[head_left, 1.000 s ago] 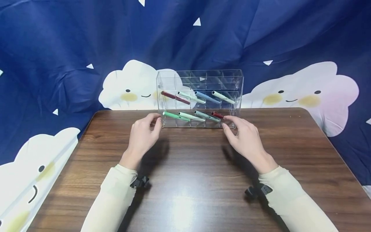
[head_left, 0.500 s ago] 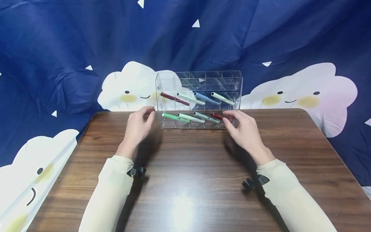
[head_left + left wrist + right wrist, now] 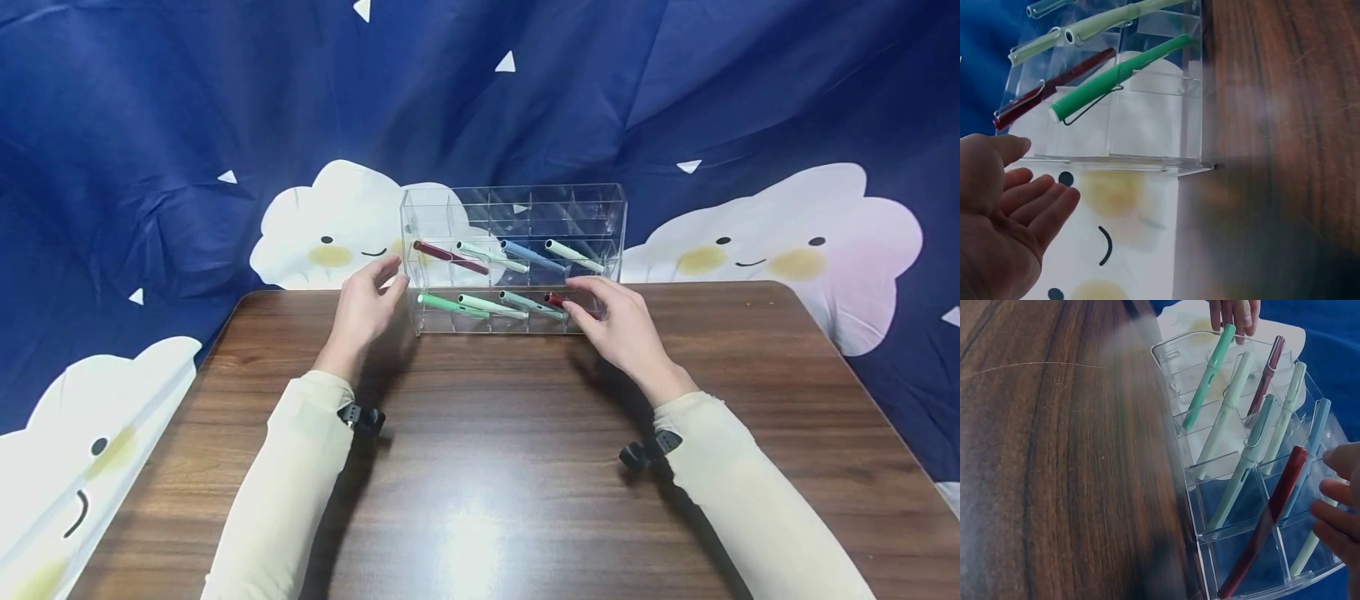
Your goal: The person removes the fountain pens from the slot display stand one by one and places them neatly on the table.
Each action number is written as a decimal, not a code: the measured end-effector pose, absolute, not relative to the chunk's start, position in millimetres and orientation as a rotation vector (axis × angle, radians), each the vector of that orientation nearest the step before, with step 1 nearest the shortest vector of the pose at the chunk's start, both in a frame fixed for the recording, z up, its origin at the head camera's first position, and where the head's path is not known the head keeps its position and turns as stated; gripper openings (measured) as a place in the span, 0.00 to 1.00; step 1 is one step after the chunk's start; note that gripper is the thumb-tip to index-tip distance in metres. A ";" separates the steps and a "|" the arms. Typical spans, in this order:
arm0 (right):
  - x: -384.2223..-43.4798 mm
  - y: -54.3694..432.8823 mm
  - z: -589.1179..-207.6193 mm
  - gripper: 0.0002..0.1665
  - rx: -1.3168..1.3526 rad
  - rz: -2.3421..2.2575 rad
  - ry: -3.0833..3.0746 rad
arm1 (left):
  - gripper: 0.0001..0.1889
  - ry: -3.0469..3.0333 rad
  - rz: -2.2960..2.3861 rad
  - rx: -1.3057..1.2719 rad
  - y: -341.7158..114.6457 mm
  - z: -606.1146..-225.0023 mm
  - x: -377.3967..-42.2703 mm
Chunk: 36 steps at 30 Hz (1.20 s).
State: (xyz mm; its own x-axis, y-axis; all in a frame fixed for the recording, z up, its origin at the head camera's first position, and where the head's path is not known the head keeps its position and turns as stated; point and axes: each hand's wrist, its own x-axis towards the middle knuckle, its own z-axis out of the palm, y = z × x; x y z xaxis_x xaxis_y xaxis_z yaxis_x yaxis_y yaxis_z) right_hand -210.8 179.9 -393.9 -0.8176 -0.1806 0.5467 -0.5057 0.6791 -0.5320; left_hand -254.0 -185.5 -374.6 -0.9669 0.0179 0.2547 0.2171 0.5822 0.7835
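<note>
A clear plastic pen rack (image 3: pixel 442 213) stands at the table's back edge with two rows of capped pens. The front row runs from a bright green pen (image 3: pixel 452 306) through two pale ones to a red pen (image 3: pixel 554 299). Behind it lean a dark red pen (image 3: pixel 450 257), a mint pen, a blue pen (image 3: pixel 534 255) and a pale green pen (image 3: pixel 573 255). My left hand (image 3: pixel 363 307) is beside the rack's left side, fingers loosely bent and holding nothing. At the right end, my right hand (image 3: pixel 624 325) has its fingers spread; the right wrist view shows them apart from the red pen.
The brown wooden table (image 3: pixel 480 433) stretches in front of the rack. A dark blue curtain (image 3: pixel 525 108) with smiling clouds hangs directly behind it. Small black cameras are strapped to both wrists, above pale sleeves (image 3: pixel 281 492).
My left hand drew back leftward from the rack, then moved forward and right along its side. My right hand shifted slightly left and forward over the red pen. The pens keep their slots.
</note>
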 end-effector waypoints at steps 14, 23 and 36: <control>-226.7 173.3 -400.6 0.21 0.551 1.032 -2.522 | 0.27 -2.694 -1.393 -0.153 -179.3 -366.1 -276.6; -231.5 168.6 -406.2 0.19 0.530 1.009 -2.573 | 0.23 -2.694 -1.324 -0.176 -184.7 -368.0 -280.9; -229.3 172.7 -418.2 0.17 0.484 1.033 -2.540 | 0.22 -2.667 -1.376 -0.155 -179.3 -373.5 -281.3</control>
